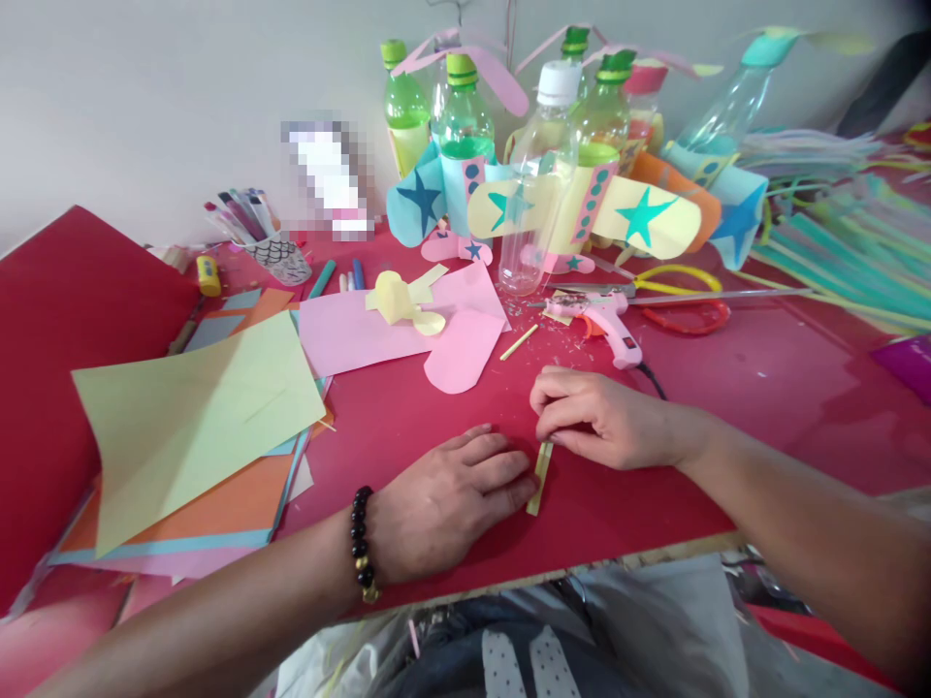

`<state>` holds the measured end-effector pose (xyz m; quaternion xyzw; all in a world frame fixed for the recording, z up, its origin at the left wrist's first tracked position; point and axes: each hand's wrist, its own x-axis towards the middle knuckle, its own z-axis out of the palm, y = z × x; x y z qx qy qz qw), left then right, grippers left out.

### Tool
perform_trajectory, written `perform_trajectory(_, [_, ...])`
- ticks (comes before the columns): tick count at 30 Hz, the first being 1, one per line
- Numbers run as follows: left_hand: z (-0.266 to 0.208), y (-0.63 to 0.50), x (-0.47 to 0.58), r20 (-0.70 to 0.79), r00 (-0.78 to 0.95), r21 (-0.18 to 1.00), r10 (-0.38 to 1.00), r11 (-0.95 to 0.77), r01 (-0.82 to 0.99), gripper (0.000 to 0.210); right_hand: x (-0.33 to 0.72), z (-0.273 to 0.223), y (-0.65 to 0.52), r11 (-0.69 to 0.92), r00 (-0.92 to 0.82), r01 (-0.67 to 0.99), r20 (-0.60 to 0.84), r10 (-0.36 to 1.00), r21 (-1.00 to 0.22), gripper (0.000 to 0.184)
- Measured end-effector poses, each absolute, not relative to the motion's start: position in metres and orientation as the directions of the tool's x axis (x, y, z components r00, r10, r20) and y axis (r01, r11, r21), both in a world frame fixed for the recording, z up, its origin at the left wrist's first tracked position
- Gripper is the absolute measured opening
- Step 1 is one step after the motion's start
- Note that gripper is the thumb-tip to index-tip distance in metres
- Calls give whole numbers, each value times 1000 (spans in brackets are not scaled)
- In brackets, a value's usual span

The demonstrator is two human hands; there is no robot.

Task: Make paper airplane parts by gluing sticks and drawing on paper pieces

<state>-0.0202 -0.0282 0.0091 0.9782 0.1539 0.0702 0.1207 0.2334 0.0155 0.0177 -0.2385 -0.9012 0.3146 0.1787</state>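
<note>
"Head view, entry one: what am I looking at, and how is it held?"

"Yellow strip (539, 480), one, narrow, apparently paper. Lies on the red tabletop (407, 388), toward its near edge. Right hand (593, 412): fingers curled together at the strip's far end, which they hide from my station; whether they pinch or only press, I cannot tell. Left hand (455, 494): palm down, fingers extended, tips at the strip's left edge, clasping nothing that I can see."

"Handling notes?"

"By my estimate: very light, flexible, easily creased, apt to skate on a smooth surface. I would pin it with the left fingertips and take the far end lightly between right thumb and forefinger."

"Surroundings?"

"Pink glue gun (615, 330), one, just far of the right hand; cord (653, 380) running close behind that wrist, which I rate the chief obstacle. Thin yellow stick (519, 342), one, left of the gun. Pink paper piece (462, 359), rounded, far of the left hand. Clear bottle (520, 276), white-capped, upright, farther off. Yellow sheet (204, 417), large, left, atop stacked paper."
</note>
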Motion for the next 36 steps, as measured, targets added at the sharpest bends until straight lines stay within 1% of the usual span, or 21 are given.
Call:
perform_trajectory(10, [10,-27,-20,104,946,247,306,-930,273,35,226,18,19,681,-816,357,140,560,-640,15])
perform_trajectory(21, [12,-26,-18,159,939,240,306,-934,264,32,217,22,17,722,-860,374,74,505,-582,18])
perform_trajectory(36, [13,-22,-20,119,941,199,317,-936,291,34,218,26,18,721,-863,413,14,505,-556,18])
